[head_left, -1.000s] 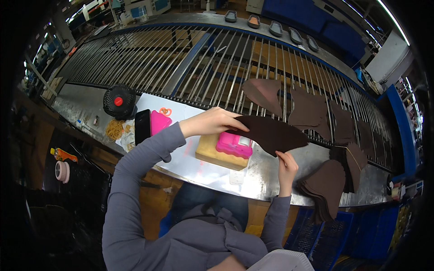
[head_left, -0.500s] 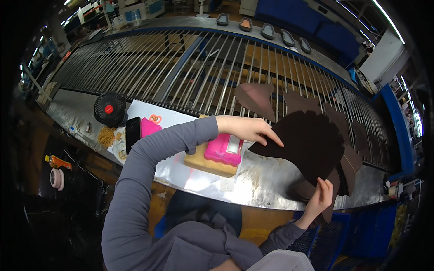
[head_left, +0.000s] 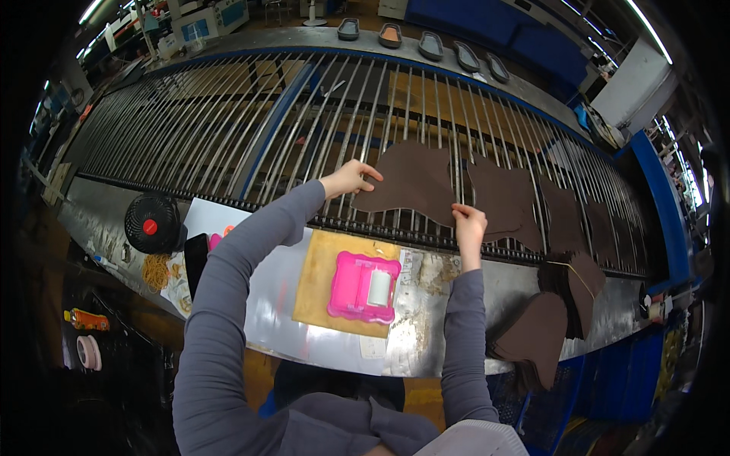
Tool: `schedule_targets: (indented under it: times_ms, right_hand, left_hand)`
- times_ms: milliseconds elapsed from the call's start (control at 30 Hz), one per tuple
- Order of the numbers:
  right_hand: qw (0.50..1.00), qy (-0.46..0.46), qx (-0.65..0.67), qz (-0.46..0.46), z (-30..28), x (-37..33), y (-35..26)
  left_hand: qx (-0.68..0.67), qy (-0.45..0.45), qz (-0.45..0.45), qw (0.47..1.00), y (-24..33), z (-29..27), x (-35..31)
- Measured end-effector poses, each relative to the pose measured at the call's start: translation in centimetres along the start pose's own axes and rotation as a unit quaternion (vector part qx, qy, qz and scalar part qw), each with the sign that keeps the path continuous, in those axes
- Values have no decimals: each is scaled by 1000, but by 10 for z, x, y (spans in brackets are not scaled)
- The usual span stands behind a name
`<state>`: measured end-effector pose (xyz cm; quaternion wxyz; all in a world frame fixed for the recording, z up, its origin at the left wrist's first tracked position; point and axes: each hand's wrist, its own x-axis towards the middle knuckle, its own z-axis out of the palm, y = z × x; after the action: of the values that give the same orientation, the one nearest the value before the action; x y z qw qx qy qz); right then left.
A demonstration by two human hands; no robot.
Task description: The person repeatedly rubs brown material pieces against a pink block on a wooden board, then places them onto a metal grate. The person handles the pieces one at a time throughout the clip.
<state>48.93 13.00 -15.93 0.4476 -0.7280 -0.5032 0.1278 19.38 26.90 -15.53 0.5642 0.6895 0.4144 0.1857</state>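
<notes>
A dark brown flat cut piece (head_left: pixel 414 182) with a curved outline lies over the metal rods of the roller conveyor (head_left: pixel 334 144). My left hand (head_left: pixel 350 181) has the piece's left edge between thumb and fingers. At its lower right corner, my right hand (head_left: pixel 470 223) pinches the edge. Right of it on the rods lies a similar brown piece (head_left: pixel 502 194), then several more in a row. Two stacks of brown pieces rest on the metal table at the right: a loose stack (head_left: pixel 536 334) and a banded stack (head_left: pixel 582 289).
Between my forearms, a pink tray (head_left: pixel 351 285) with a white roll sits on a tan board (head_left: pixel 312 300). To the left are a black fan (head_left: pixel 154 223), a phone (head_left: pixel 195 262) and rubber bands (head_left: pixel 156 272). Several oval trays (head_left: pixel 430 45) line the far ledge.
Both hands have carried a brown piece from the stack at the right, up and left onto the conveyor. Pieces lying on the rods have shifted right. My view has turned slightly.
</notes>
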Motion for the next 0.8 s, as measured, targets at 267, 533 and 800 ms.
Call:
schedule_targets:
  times_ms: [267,533,800]
  right_hand:
    - [990,19,-122,-68,15,-15,32]
    - [953,268,-140,-23,-220,-178,-22]
    - [915,208,-240,251,-318,-264,136]
  left_hand:
    - [83,-27,-13,996,-34,9,19]
    - [-26,30,73,997,31,-27,-146]
    - [-52,197,64,977,39,29,-304]
